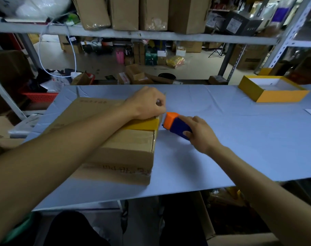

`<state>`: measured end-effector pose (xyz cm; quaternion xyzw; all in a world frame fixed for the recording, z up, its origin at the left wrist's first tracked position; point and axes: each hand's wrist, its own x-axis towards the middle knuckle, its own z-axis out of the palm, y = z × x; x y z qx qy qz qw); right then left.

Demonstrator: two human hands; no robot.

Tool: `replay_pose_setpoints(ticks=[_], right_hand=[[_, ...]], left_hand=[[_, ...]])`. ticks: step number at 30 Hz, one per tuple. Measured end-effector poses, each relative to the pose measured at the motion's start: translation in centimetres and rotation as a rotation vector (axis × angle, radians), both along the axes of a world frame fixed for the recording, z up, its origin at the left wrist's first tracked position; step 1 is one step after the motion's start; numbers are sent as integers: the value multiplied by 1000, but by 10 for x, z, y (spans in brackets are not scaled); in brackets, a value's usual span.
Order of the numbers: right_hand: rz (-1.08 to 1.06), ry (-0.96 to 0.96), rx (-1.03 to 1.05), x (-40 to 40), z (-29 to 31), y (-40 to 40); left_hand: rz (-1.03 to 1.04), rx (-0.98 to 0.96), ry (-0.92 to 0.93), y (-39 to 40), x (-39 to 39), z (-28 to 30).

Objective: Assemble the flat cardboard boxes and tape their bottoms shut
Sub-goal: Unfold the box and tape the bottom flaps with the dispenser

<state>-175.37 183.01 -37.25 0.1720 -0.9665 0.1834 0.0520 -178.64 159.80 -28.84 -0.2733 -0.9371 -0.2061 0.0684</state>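
Looking at the brown corrugated cardboard box (126, 144) as the anchor for everything: it sits bottom-up on the pale blue table sheet (240, 139), and a strip of yellow packing tape (142, 124) lies along its top face, reaching the box's right-hand edge. The left hand (147, 103) is parked right on that far right corner of the box, fingers curled down and pressing on the tape end, though I can't tell if they actually pinch it or just hold it flat. Just off the box's right edge, close but not touching as far as I can see, is the orange-and-blue plastic tape dispenser (177, 126), gripped by the right hand (200, 134) with the thumb on its near side and the fingers wrapped over the blue body. The orange nose points back at the box, and the dispenser's long axis runs roughly in line with the tape strip. So the right hand is the one nearer to whatever comes next. My guess is the tape needs cutting or pulling down over the box's right side wall, with the left hand keeping the strip from lifting. The open yellow tray-like box (273, 90) sits well off to the right of the box, not involved.
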Motion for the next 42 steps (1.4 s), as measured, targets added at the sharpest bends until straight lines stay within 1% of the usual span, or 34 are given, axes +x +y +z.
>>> replay_pose_setpoints(ticks=[2, 4, 5, 6, 7, 8, 9, 10, 11, 15, 17, 20, 22, 24, 26, 27, 29, 31, 36, 39, 41, 42], right_hand=[[26, -18, 10, 7, -5, -4], [0, 70, -102, 15, 2, -5], [-11, 157, -193, 18, 10, -5], [-3, 249, -275, 22, 21, -6], [34, 338, -331, 26, 33, -10], [94, 407, -356, 29, 45, -15], [166, 442, -359, 30, 56, -21], [242, 446, -346, 31, 66, -29], [318, 430, -324, 33, 73, -39], [566, 336, -218, 40, 78, -77], [618, 302, -208, 43, 70, -91], [535, 329, -306, 45, 53, -113], [467, 418, -335, 44, 42, -125], [440, 496, -366, 42, 33, -131], [474, 550, -357, 41, 28, -129], [503, 580, -335, 40, 26, -127], [546, 620, -302, 39, 25, -123], [575, 612, -322, 38, 29, -123], [555, 488, -495, 43, 37, -127], [544, 495, -477, 47, 41, -130], [541, 454, -482, 48, 44, -128], [543, 418, -492, 47, 44, -126]], left_hand=[[-61, -59, -8, 5, 10, 9], [-28, -159, -4, 4, 23, 23], [64, -224, 23, 1, 32, 27], [198, -282, 37, -4, 44, 29], [328, -308, 5, -10, 61, 27], [420, -308, -67, -14, 81, 23], [460, -309, -142, -17, 102, 17], [459, -310, -193, -20, 120, 10], [438, -309, -204, -25, 132, 3], [298, -263, -161, -66, 138, 7], [238, -228, -153, -88, 136, 12], [250, -116, -26, -100, 140, 4], [310, 2, 119, -91, 148, -13], [364, 85, 322, -80, 155, -31], [386, 136, 534, -74, 158, -47], [383, 162, 605, -73, 158, -51], [345, 195, 685, -73, 156, -56], [315, 210, 730, -73, 156, -60], [348, 256, 760, -74, 150, -62], [358, 259, 709, -69, 151, -57], [319, 241, 618, -75, 153, -49], [311, 194, 553, -82, 155, -46]])
